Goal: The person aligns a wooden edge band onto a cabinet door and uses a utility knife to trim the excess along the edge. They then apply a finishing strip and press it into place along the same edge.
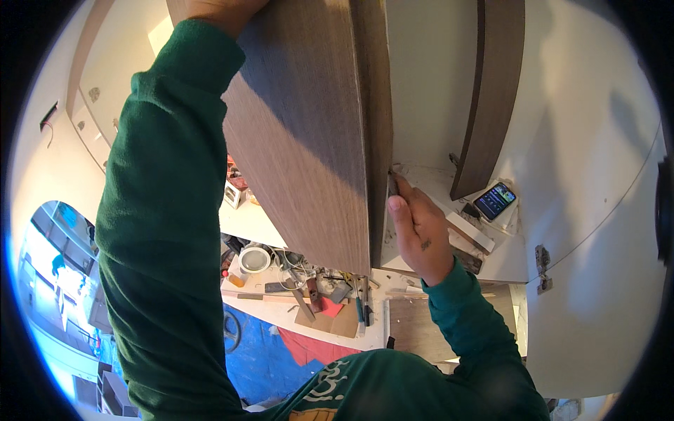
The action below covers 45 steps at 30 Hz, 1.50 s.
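Our right hand (423,235) pinches a small dark piece (392,185) beside the brown panel (302,133); we cannot tell how our left hand (223,10) closes.

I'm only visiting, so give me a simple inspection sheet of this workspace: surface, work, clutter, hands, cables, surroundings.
Surface: white worktop, strewn with tools and scraps.
Job's things: large brown wood-grain panel, spanning the upper middle of the view.
Clutter: round white fitting and red piece among the tools; lit phone farther right.
Hands: left hand mostly cut off at the top, grip unclear; right hand at the panel's edge, anything held unclear.
Cables: pale cables tangled beside the round fitting.
Surroundings: blue sheet lower left; metal hinge at right.
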Motion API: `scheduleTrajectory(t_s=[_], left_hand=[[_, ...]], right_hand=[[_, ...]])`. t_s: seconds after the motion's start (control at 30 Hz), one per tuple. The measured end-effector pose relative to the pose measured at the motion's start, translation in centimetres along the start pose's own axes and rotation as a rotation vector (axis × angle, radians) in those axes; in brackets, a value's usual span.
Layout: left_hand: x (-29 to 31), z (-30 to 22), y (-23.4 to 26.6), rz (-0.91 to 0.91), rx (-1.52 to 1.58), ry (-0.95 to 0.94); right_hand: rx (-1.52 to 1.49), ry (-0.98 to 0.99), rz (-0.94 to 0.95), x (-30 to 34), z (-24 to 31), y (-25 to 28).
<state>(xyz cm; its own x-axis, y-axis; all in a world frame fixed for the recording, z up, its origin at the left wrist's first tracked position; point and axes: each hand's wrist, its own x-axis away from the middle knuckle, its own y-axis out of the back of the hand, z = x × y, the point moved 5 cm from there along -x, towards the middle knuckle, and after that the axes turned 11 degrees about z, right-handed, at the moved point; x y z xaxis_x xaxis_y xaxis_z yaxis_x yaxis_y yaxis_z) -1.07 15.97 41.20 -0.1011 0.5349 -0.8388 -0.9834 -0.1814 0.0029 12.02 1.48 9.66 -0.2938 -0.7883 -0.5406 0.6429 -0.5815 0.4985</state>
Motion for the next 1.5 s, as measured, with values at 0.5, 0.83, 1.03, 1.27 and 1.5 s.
scheduleTrajectory(t_s=[0.5,0.83,1.03,1.27,1.5], left_hand=[[-0.1,-1.5,0.2,0.094,0.191,0.084],[-0.3,-0.6,-0.1,0.074,-0.026,0.092],[-0.4,-1.6,0.3,0.119,0.036,0.018],[-0.5,-0.5,0.0,0.098,-0.045,0.069],[-0.5,-1.2,0.3,0.135,-0.035,0.097]], right_hand=[[0.045,0.129,-0.124,0.5,-0.6,-0.4],[0.085,0.124,-0.168,0.7,-0.7,-1.0],[0.071,0.050,-0.105,0.7,-0.4,-0.8],[0.094,0.114,-0.158,0.3,-0.9,-1.0],[0.027,0.004,-0.084,-0.1,0.0,-0.6]])
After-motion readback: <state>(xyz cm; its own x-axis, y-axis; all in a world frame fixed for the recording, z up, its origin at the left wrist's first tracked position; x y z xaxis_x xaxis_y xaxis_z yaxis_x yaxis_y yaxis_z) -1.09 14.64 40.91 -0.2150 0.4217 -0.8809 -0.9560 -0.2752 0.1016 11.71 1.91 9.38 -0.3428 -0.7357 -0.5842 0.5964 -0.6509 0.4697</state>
